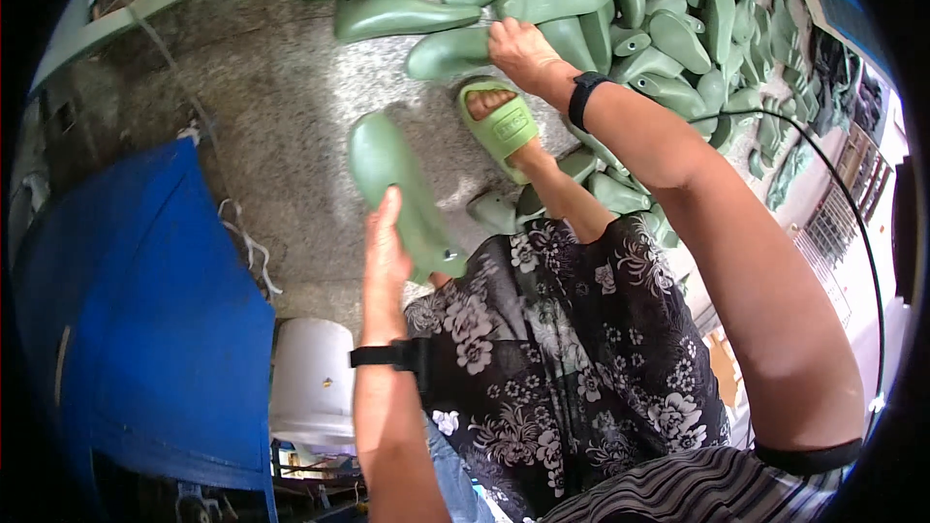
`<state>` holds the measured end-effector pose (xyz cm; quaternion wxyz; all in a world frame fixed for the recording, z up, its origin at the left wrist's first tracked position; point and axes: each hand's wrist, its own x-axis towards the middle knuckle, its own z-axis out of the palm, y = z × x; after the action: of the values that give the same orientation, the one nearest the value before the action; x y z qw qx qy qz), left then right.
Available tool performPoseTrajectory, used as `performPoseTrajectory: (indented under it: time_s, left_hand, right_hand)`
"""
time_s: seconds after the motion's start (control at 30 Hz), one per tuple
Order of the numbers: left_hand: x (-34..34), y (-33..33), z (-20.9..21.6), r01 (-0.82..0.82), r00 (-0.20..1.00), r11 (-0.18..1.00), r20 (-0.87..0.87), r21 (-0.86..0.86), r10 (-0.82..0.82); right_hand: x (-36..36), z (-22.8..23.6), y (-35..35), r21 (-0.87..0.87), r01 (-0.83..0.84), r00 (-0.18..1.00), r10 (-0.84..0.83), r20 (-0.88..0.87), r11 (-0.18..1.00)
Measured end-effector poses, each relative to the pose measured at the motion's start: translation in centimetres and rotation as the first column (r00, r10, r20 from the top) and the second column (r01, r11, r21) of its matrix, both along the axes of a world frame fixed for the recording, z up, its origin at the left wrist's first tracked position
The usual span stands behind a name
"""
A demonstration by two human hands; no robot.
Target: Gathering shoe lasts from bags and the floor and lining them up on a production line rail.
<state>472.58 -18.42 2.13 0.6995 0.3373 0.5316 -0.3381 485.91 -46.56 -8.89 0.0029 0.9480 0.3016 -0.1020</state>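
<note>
My left hand is closed round a green plastic shoe last, its thumb lying along the side. The last is lifted off the floor and tilted, with its rounded toe pointing away from me and the end with a small hole close to my lap. Farther off, my right hand reaches out to the floor, fingers wrapped over one end of another green shoe last. That last lies beside the heap, toe toward the left. My right fingertips are partly hidden behind the hand.
A large heap of green shoe lasts spreads over the far and right floor. My foot in a green slide sandal is beside it. At left are a blue metal cabinet and a white bucket. A black cable curves at right.
</note>
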Motion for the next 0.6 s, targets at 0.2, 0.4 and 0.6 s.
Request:
performPoseTrajectory:
  time_s: [0.2,0.4,0.6]
  left_hand:
    - [2.0,-6.2,9.4,-0.262,0.960,0.919,0.021,-0.295,0.280]
    - [3.4,-6.6,24.9,-0.238,0.921,0.854,0.171,-0.463,0.349]
    - [2.9,-4.2,41.0,-0.142,0.929,0.928,0.277,-0.346,0.245]
  right_hand:
    - [-0.3,7.7,-0.8,-0.108,0.283,0.840,-0.301,-0.451,0.953]
    - [1.5,28.4,-1.9,-0.309,0.309,0.588,-0.437,-0.681,0.899]
    - [0.8,48.3,-2.2,-0.066,0.282,0.711,-0.255,-0.655,0.957]
